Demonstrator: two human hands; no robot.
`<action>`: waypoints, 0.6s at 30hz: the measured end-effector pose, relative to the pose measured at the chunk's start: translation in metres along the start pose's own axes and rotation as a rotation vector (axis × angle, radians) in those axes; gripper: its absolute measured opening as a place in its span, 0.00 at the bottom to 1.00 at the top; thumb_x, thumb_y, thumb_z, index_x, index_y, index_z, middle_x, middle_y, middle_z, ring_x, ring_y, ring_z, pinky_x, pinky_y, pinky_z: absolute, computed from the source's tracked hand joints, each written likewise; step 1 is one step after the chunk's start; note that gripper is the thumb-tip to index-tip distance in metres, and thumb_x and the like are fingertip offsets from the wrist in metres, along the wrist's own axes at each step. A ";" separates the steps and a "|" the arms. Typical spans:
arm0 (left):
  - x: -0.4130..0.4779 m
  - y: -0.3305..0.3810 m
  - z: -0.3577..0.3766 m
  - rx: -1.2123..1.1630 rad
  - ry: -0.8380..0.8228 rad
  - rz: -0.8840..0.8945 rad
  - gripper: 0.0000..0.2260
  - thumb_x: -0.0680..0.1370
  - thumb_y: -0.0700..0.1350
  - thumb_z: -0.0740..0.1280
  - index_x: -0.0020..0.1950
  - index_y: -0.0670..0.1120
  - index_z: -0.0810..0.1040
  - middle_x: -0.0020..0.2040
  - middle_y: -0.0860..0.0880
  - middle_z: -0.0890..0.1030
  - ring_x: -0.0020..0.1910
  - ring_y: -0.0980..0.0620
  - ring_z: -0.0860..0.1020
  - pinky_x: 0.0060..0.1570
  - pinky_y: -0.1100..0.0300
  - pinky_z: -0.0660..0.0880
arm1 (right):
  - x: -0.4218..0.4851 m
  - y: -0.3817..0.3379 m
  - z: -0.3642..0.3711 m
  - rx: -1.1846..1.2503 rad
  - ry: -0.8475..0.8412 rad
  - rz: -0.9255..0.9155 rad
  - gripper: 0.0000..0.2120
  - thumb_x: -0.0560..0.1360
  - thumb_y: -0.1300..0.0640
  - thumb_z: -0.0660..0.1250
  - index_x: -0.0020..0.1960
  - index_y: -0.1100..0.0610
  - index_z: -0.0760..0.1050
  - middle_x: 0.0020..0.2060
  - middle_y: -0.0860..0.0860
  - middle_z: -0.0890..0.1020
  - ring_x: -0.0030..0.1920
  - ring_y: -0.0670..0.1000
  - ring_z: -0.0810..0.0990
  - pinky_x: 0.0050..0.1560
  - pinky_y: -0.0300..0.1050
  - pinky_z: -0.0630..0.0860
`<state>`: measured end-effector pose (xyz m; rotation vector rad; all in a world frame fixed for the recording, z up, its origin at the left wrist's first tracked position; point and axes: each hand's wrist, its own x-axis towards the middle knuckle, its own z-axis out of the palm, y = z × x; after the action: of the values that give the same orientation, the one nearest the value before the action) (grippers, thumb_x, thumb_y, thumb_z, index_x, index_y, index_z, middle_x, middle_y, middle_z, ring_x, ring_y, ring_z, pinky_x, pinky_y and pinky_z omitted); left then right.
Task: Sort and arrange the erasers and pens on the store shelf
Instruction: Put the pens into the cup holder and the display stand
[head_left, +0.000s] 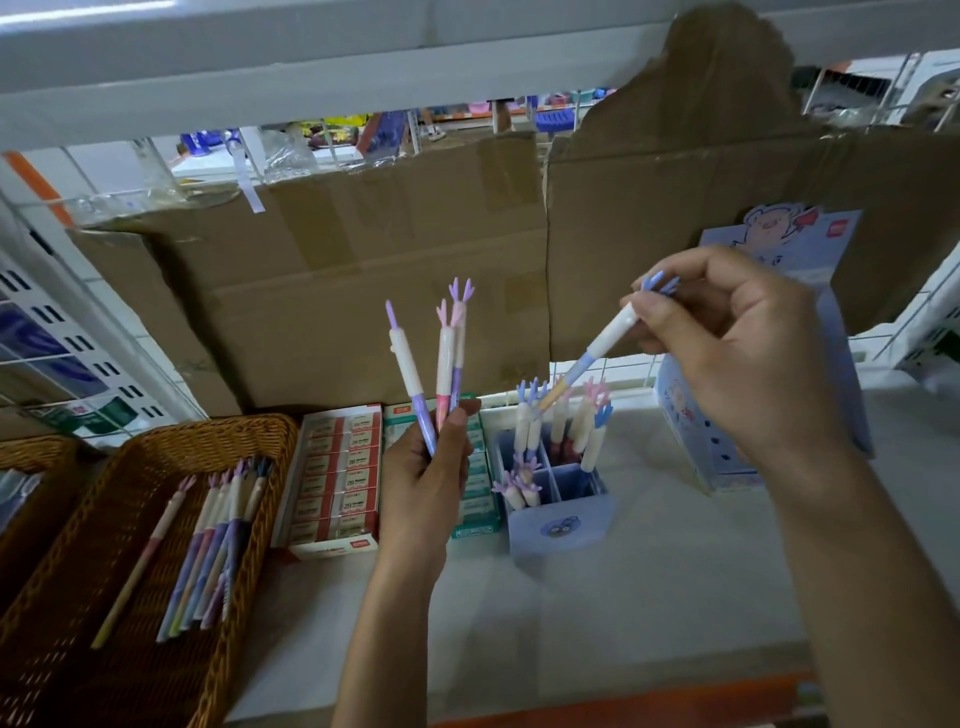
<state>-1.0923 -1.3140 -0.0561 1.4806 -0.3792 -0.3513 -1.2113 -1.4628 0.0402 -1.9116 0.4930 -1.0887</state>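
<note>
My left hand (423, 475) grips three pastel pens (447, 364) upright, their antler-shaped tops pointing up. My right hand (727, 353) pinches the upper end of a blue-and-white pen (597, 351), which slants down with its tip just above the blue divided pen holder (561, 525). Several more pens (558, 421) stand in that holder. More pens (218, 540) lie in the wicker basket (156, 649) on the left. A red box of erasers (337, 467) and a green box of erasers (480, 499) sit side by side between the basket and the holder.
Brown cardboard sheets (363, 291) line the back of the shelf. A light blue display card box (841, 364) stands at the right behind my right hand. A second wicker basket (31, 483) shows at the far left. The shelf above (311, 62) hangs overhead.
</note>
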 end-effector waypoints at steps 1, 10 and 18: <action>0.000 -0.001 0.001 -0.004 -0.006 -0.008 0.13 0.76 0.53 0.64 0.42 0.46 0.82 0.28 0.50 0.63 0.26 0.54 0.60 0.27 0.60 0.59 | -0.001 0.000 0.004 -0.014 -0.015 -0.007 0.03 0.72 0.57 0.68 0.42 0.49 0.77 0.36 0.49 0.84 0.38 0.50 0.84 0.43 0.57 0.80; -0.002 0.000 0.005 0.014 -0.048 0.030 0.16 0.81 0.47 0.59 0.35 0.53 0.77 0.32 0.42 0.71 0.26 0.54 0.64 0.26 0.61 0.61 | -0.008 0.018 0.060 -0.603 -0.400 -0.023 0.05 0.75 0.55 0.68 0.44 0.55 0.82 0.38 0.51 0.82 0.38 0.50 0.79 0.32 0.33 0.68; -0.004 -0.002 -0.004 0.051 -0.115 0.070 0.14 0.79 0.50 0.60 0.40 0.42 0.75 0.30 0.44 0.66 0.30 0.50 0.63 0.29 0.60 0.62 | 0.006 0.005 0.054 -0.433 -0.354 0.111 0.11 0.74 0.48 0.69 0.51 0.53 0.80 0.41 0.45 0.81 0.39 0.46 0.78 0.40 0.39 0.75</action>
<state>-1.0941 -1.3084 -0.0588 1.4969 -0.5340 -0.3746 -1.1622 -1.4435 0.0250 -2.3595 0.6606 -0.5793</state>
